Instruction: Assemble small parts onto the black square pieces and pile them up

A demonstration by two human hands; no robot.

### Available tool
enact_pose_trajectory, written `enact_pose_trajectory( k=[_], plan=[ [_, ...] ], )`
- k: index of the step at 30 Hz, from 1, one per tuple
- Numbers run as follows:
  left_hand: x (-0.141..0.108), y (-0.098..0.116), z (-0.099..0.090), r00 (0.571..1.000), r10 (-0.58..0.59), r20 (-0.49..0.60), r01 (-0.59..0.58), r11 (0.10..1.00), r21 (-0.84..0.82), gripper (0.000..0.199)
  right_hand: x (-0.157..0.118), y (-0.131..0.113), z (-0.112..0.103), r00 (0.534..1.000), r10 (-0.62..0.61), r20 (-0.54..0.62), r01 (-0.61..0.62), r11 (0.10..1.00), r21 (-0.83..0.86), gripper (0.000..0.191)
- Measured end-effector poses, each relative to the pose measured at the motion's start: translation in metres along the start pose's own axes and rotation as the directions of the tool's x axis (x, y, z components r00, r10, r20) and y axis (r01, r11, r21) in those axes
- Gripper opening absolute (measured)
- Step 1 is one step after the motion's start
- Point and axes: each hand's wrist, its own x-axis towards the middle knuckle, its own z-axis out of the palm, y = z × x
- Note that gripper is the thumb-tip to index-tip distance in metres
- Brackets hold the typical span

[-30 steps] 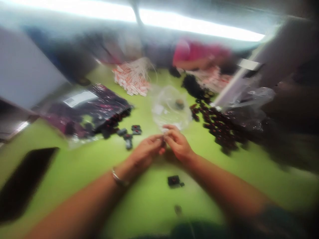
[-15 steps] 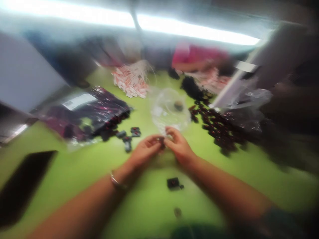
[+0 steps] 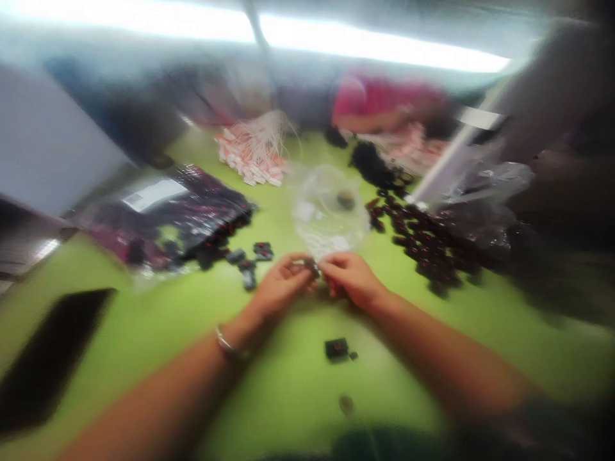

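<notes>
Above table (image 3: 278,397), left hand (image 3: 282,283) pinching dark part (image 3: 312,265); right hand (image 3: 354,279) beside it, grip unclear.

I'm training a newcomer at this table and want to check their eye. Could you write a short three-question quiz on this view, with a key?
1. True or false: a metal bracelet is worn at the lower end of the left forearm.

2. What lies on the green table between the left forearm and the right forearm?
A) a labelled plastic bag
B) a black rectangular piece with a reddish middle
C) a bundle of white strings

3. Fill in pale or dark: the left hand grips a small piece that is ____.

Key: 1 true; 2 B; 3 dark.
</notes>
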Motion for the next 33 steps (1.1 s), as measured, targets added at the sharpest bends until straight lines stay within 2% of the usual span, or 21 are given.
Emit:
enact_pose_trajectory(
  k=[8,14,17,20,22,25,27,29,33],
  plan=[
    [0.002,-0.005,-0.005,0.999,0.043,0.027,-0.046,0.991,0.123,0.035,-0.003,-0.005,0.002,0.999,-0.02,-0.033,0.015,0.989,-0.149,0.019],
    [0.0,-0.007,-0.003,0.989,0.144,0.018,-0.144,0.96,0.242,0.029,-0.002,0.003,0.006,0.997,-0.004,-0.077,-0.018,0.959,-0.283,0.014],
    [0.0,-0.009,-0.002,0.99,0.141,-0.006,-0.134,0.949,0.285,0.026,0.001,0.015,0.008,0.984,-0.142,-0.11,0.085,0.907,-0.412,0.014],
    [0.001,-0.008,-0.002,0.993,0.106,-0.052,-0.087,0.952,0.292,0.027,0.004,0.022,0.011,0.932,-0.345,-0.113,0.233,0.808,-0.542,0.016],
    [0.002,-0.007,-0.002,0.994,0.092,-0.054,-0.075,0.961,0.265,0.03,0.003,0.021,0.012,0.942,-0.315,-0.115,0.22,0.841,-0.495,0.016],
    [0.002,-0.004,-0.002,0.998,0.068,-0.003,-0.067,0.983,0.171,0.033,-0.001,0.013,0.012,0.991,-0.097,-0.094,0.072,0.968,-0.24,0.018],
    [0.002,-0.002,-0.002,0.998,0.053,0.031,-0.056,0.992,0.114,0.033,-0.004,0.009,0.01,0.998,-0.017,-0.06,0.011,0.996,-0.094,0.023],
    [0.002,-0.003,-0.003,0.998,0.047,0.046,-0.051,0.994,0.096,0.034,-0.004,0.007,0.008,0.999,-0.007,-0.051,0.005,0.999,-0.037,0.025],
    [0.002,-0.004,-0.004,0.999,0.042,0.033,-0.046,0.991,0.128,0.035,-0.002,0.009,0.006,0.998,-0.02,-0.066,0.015,0.997,-0.077,0.024]
  ],
)
